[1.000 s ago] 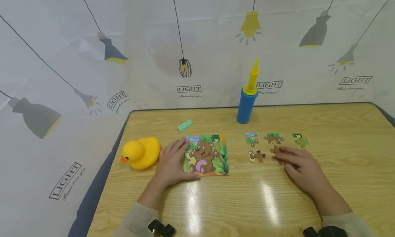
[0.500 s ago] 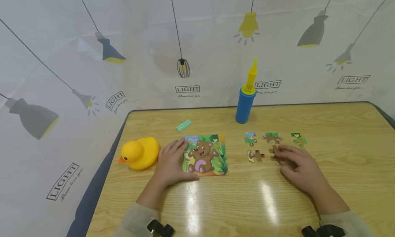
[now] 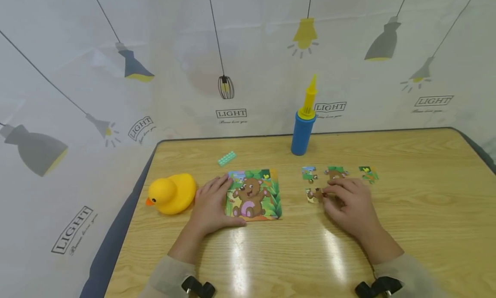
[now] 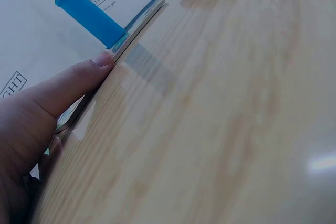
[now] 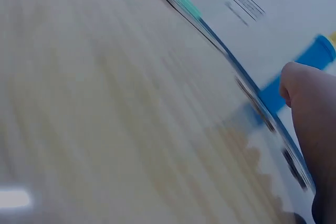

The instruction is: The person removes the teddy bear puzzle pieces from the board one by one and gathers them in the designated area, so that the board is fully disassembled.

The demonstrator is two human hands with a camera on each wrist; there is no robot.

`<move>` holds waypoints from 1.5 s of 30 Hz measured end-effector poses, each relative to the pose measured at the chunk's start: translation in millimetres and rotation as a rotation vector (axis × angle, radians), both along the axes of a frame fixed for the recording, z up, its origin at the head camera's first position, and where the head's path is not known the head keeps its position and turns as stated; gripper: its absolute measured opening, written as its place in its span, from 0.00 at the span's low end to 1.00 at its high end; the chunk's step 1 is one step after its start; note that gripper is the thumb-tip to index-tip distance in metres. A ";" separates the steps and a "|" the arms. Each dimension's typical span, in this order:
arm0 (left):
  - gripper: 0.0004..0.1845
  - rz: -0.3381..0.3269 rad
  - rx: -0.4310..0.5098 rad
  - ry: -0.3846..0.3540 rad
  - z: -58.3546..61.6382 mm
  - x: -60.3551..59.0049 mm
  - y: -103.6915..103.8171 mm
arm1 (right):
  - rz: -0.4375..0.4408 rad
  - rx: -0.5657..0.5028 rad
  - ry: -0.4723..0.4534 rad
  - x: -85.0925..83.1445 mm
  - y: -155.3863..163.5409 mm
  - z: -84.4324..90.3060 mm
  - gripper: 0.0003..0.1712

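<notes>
My left hand (image 3: 213, 205) rests at the left side of a square bear picture puzzle (image 3: 255, 197). Its thumb (image 4: 84, 77) lies straight along the near edge, and its fingers reach the upper left corner. Over the loose puzzle pieces, my right hand (image 3: 350, 205) is palm down with fingers bent. Its fingertips reach the right end of a brown puzzle piece (image 3: 312, 195); whether they pinch anything is hidden. Just beyond the hand lies a green and brown piece (image 3: 335, 172), with a blue and green piece (image 3: 309, 173) to its left and a green corner piece (image 3: 367, 173) to its right.
A yellow rubber duck (image 3: 172, 194) sits left of my left hand. A mint toy brick (image 3: 227, 159) lies beyond the puzzle. At the back stands a blue and yellow hand pump (image 3: 303, 130), before a lamp-printed backdrop (image 3: 267, 82). All rest on the wooden table (image 3: 286, 259).
My right hand has moved left, from a brown puzzle piece towards the one beside it. The first piece is now out of sight. My left hand stays put; the head view shifts slightly.
</notes>
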State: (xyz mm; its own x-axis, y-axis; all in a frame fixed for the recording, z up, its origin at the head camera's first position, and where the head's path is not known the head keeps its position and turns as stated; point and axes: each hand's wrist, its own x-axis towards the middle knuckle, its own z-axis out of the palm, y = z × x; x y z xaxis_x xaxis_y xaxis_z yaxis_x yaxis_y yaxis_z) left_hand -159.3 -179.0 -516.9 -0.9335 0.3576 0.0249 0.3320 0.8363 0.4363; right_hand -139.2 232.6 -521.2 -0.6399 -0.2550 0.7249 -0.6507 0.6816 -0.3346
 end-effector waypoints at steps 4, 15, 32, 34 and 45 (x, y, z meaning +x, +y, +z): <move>0.75 0.003 -0.005 -0.003 -0.8 0.0 -0.7 | 0.015 0.029 -0.012 -2.1 -36.2 0.1 0.08; 0.75 -0.004 -0.006 -0.003 2.1 0.6 0.9 | 0.004 0.139 -0.191 -10.3 -97.9 2.4 0.16; 0.74 0.002 -0.005 -0.006 2.1 0.6 -1.1 | -0.038 0.248 -0.536 -12.8 -122.1 5.4 0.29; 0.74 -0.001 -0.002 -0.004 2.2 0.5 -0.6 | -0.038 0.242 -0.547 -13.2 -121.5 5.6 0.28; 0.75 0.000 0.002 -0.007 2.2 0.7 0.1 | -0.018 0.207 -0.585 -13.2 -120.3 8.7 0.29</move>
State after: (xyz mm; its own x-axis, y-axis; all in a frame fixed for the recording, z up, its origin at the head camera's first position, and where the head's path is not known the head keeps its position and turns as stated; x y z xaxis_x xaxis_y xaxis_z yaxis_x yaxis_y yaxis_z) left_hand -158.6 -178.9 -514.8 -0.9335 0.3580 0.0197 0.3295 0.8351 0.4404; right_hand -152.4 112.3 -512.5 -0.9219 -0.3377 0.1896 -0.3869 0.7797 -0.4923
